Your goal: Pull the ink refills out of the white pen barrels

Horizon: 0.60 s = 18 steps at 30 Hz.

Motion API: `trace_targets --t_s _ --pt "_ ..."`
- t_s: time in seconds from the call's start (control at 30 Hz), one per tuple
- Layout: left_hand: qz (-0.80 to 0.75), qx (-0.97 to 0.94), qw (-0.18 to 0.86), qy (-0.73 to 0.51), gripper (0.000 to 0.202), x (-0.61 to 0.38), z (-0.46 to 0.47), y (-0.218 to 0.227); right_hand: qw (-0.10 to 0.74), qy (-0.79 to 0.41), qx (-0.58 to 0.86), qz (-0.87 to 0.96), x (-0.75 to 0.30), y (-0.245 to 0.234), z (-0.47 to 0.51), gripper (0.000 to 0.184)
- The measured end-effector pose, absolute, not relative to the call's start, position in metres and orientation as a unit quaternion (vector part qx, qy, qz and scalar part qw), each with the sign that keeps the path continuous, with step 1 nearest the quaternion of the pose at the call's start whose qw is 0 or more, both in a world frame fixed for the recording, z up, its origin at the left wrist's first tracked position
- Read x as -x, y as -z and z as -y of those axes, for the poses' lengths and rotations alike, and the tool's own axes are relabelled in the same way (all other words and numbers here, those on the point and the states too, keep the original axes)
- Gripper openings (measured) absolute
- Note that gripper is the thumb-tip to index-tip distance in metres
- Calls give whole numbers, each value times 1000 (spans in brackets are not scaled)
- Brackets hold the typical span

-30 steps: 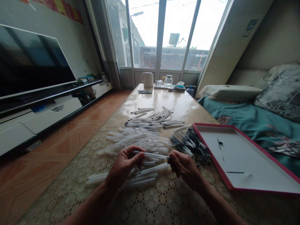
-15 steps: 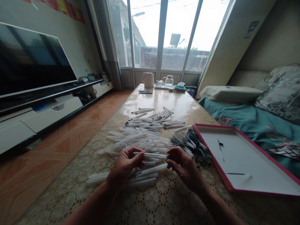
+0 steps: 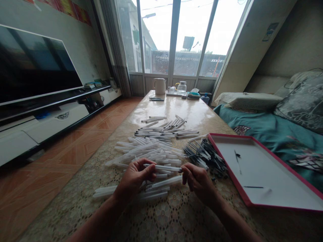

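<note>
A white pen with a dark right end lies level between my hands above the pile. My left hand is closed around its left part, thumb on top. At the dark end, my right hand pinches with thumb and forefinger; the fingers partly hide that tip. Beneath and behind my hands spreads a pile of translucent white pen barrels. Farther off lie several white pens with black ends. To the right of the barrels is a heap of dark pen refills, with small black parts near it.
A white tray with a pink rim stands at the table's right, holding a thin refill and another slim piece. Along the far end stand a white jug, a glass pot and a tissue pack.
My right thumb and fingers have closed on the pen's dark end and shifted slightly right. The left hand and the pen have barely moved.
</note>
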State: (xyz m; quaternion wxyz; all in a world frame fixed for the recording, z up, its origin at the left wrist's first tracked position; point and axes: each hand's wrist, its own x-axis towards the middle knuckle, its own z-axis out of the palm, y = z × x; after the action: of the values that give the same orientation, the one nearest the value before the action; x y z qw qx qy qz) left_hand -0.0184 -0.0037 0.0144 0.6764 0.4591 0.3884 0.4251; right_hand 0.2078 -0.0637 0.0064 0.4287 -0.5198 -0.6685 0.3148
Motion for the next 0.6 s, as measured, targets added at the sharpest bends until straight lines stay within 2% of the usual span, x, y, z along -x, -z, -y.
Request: trace_targets --t_s 0.07,0.17,0.23,0.4,0.53,0.6 --pt "-392 -463 675 -420 31 18 4 -15 425 -304 518 677 -208 -6 64 37" --pt "-390 -456 678 -424 31 18 4 -15 441 -316 519 660 -208 -7 64 21" --pt "-385 -449 683 -428 32 18 3 -15 443 -324 523 652 -207 -8 65 18" --pt "-382 -456 683 -424 29 18 3 -14 418 -300 524 679 -208 -10 65 39" --pt "-381 -444 687 -432 31 18 3 -15 430 -299 526 670 -207 -11 65 17" --pt "-380 -442 689 -431 32 18 4 -16 428 -293 529 672 -207 -10 65 16"
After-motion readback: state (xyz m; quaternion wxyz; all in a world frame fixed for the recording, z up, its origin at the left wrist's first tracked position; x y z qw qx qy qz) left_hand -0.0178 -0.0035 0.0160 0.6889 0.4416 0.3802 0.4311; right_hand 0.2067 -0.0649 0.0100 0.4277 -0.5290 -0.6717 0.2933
